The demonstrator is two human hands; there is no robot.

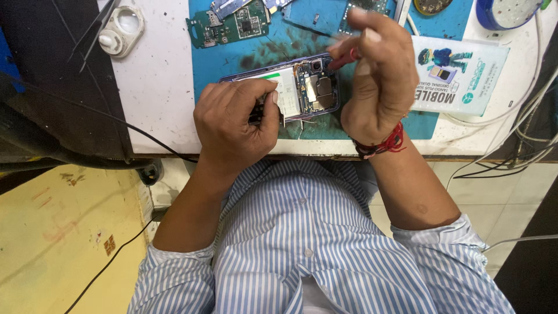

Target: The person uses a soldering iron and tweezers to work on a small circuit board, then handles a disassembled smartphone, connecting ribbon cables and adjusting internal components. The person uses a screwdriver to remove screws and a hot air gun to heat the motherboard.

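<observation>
Mid-frame, the opened smartphone (302, 87) lies lengthwise left to right, left hand (235, 125) clamping its near end, right hand (378, 81) pinching a red-handled screwdriver (343, 60) at its far-right corner

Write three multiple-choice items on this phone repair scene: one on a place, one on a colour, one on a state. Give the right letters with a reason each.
1. Where does the green circuit board lie?
A. On the blue mat, beyond the opened phone
B. On the floor
C. In the person's lap

2. What colour is the handle of the tool in the right hand?
A. Yellow
B. Red
C. White

3. What state is the phone in?
A. Closed, screen lit
C. Sealed in a package
B. Back off, inner parts bare

Answers:
1 A: the board sits on the mat at the far side of the phone.
2 B: a red grip shows between the right hand's fingers.
3 B: battery and metal shields are exposed while the left hand grips the near end.
</observation>
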